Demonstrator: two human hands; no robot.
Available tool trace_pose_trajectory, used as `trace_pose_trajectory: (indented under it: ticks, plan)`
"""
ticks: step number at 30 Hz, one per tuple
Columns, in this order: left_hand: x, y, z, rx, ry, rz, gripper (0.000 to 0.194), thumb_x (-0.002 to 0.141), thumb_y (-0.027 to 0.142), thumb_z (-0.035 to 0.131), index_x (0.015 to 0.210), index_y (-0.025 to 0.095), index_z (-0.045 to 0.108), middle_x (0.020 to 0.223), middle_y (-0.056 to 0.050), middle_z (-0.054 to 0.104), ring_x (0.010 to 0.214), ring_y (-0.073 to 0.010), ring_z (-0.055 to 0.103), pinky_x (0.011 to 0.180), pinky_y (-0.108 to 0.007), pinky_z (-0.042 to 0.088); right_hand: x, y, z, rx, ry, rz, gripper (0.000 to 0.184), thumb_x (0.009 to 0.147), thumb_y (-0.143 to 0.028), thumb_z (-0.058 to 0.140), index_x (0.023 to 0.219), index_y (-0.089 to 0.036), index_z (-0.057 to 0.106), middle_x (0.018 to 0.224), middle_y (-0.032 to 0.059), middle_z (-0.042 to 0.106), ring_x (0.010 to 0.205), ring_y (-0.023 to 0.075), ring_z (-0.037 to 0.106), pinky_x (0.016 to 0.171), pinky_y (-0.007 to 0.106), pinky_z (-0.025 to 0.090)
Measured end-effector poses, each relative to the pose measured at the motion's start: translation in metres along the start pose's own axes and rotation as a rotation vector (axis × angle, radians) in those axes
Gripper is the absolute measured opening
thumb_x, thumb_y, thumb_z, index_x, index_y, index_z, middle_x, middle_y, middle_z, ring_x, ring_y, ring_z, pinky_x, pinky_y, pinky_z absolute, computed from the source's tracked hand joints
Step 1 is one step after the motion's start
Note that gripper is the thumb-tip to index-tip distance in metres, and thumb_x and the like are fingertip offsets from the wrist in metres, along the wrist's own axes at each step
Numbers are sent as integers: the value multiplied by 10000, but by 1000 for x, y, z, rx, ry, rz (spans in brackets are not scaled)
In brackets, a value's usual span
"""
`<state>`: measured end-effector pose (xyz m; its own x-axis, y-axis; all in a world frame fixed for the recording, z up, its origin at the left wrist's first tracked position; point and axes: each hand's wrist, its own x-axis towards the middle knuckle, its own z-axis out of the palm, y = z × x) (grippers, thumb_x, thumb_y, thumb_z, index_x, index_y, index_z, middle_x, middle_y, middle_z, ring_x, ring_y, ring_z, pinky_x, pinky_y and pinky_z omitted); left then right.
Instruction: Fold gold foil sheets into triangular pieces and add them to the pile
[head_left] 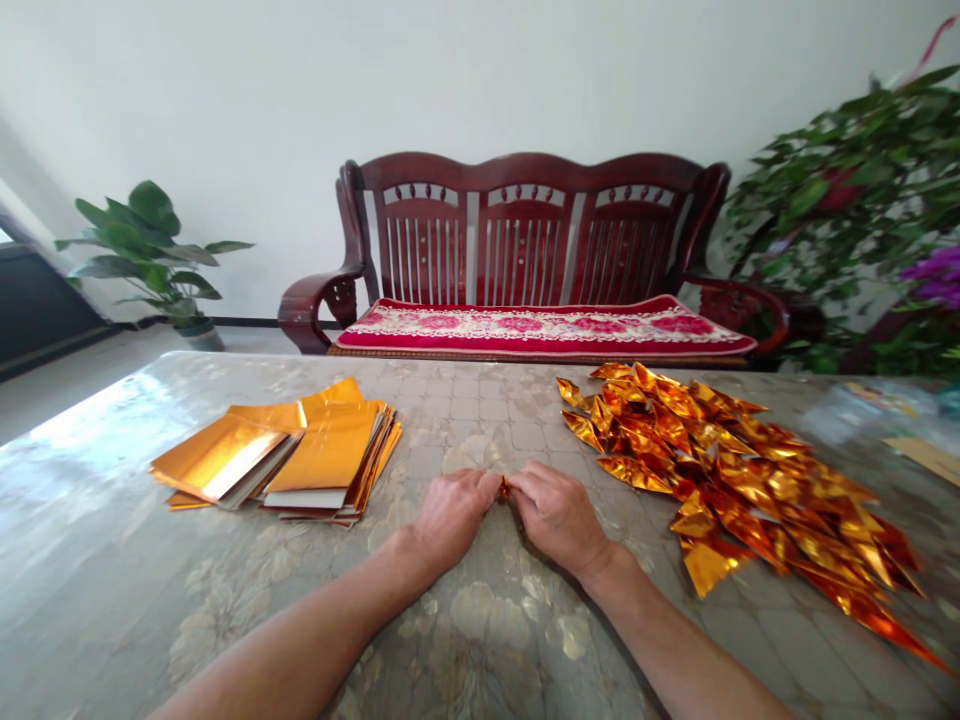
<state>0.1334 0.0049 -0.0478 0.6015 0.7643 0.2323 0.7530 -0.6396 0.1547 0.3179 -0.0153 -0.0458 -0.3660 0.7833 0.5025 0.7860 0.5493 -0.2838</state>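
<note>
Between my two hands is a small piece of shiny gold foil paper (505,488), mostly hidden by the fingers. My left hand (455,512) is closed and pinches its left side. From the right, my right hand (559,515) pinches the other side, fingers curled. Both hands are close together over the middle of the table. To the left lie loose stacks of flat gold foil paper sheets (322,450), some with grey undersides showing. A heap of folded, pointed gold foil pieces (720,460) spreads out on the right.
A patterned cover lies over the table (480,620). Clear plastic wrapping (847,412) and a tan cardboard piece (926,460) are at the right edge. Behind the table stands a dark red wooden bench (525,235), with potted plants (161,260) on either side.
</note>
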Motion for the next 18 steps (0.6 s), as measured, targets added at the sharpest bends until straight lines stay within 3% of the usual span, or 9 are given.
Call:
trace_pose_trajectory:
  ticks: [9, 18]
  plan:
    - [0, 7, 3, -9, -29, -19, 177, 984, 174, 386, 925, 196, 551, 852, -33, 656, 799, -187, 628, 672, -264, 431, 1, -4, 0, 0, 39, 70, 235, 843, -88, 493, 678, -192, 624, 662, 13, 591, 640, 127, 549, 619, 238, 345]
    - [4, 7, 0, -131, -37, -16, 231, 1019, 239, 330, 902, 205, 526, 855, -24, 643, 821, -183, 627, 703, -260, 434, 1, -2, -1, 55, 42, 101, 243, 833, -87, 489, 651, -195, 608, 643, 10, 584, 626, 125, 551, 605, 235, 348]
